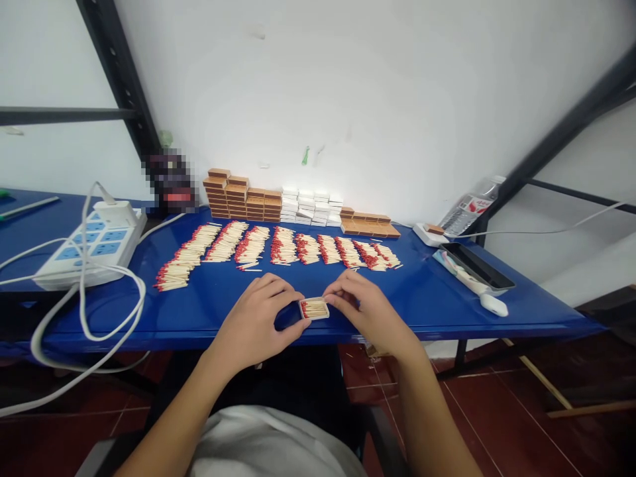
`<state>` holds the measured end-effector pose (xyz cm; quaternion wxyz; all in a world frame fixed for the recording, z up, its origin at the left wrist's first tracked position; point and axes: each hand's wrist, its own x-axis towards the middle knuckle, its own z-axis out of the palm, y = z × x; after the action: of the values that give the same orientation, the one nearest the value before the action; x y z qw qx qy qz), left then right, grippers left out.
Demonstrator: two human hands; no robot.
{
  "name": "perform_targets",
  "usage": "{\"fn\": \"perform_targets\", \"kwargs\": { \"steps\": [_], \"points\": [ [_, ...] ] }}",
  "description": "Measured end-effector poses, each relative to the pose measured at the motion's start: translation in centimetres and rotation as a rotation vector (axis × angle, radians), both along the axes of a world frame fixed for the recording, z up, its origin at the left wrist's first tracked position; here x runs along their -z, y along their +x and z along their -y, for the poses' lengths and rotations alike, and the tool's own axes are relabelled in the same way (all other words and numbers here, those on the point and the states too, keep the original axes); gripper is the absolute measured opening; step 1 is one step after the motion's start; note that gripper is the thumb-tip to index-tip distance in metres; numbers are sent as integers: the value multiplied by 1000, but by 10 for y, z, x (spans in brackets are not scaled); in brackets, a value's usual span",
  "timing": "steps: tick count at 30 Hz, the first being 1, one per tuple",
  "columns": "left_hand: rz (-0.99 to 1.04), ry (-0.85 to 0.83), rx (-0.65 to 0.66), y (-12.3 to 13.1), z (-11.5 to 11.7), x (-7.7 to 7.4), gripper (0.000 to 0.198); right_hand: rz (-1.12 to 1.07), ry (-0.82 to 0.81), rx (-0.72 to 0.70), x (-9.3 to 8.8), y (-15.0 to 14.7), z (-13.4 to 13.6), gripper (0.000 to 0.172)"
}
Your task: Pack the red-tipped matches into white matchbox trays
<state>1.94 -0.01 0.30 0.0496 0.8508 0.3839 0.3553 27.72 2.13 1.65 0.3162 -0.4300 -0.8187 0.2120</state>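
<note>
Near the front edge of the table I hold a small white matchbox tray (320,317) with red-tipped matches (315,307) lying in it. My left hand (261,315) grips the tray's left end between thumb and fingers. At its far right corner are the closed fingertips of my right hand (365,305); whether they pinch the rim or a match is too small to tell. Beyond my hands, loose matches (251,246) lie in several slanting heaps across the blue table (209,308).
Against the wall stand brown matchbox sleeves (228,199), white trays (311,209) and more brown sleeves (370,225). A power strip (94,242) with looping white cables lies left. On the right are a plastic bottle (472,205), an open case (477,265) and a white earbud case (493,305).
</note>
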Motion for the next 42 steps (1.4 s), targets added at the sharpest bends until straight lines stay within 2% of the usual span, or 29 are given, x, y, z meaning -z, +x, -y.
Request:
{"fn": "perform_targets", "kwargs": {
  "steps": [5, 9, 13, 24, 36, 42],
  "points": [
    [7, 0, 0, 0, 0, -1, 22, 9, 124, 243, 6, 41, -27, 24],
    [9, -6, -1, 0, 0, -1, 22, 41, 136, 256, 15, 61, -45, 28],
    [2, -6, -3, 0, 0, -1, 23, 69, 148, 301, 20, 61, -49, 25],
    [-2, -5, -5, 0, 1, -1, 23, 124, 100, 308, 21, 64, -55, 19],
    [-8, -3, -8, -1, 0, 1, 23, 60, 87, 225, 19, 65, -42, 30],
    [-9, -15, -3, -1, 0, 0, 23, 33, 125, 323, 24, 65, -43, 25]
  ]
}}
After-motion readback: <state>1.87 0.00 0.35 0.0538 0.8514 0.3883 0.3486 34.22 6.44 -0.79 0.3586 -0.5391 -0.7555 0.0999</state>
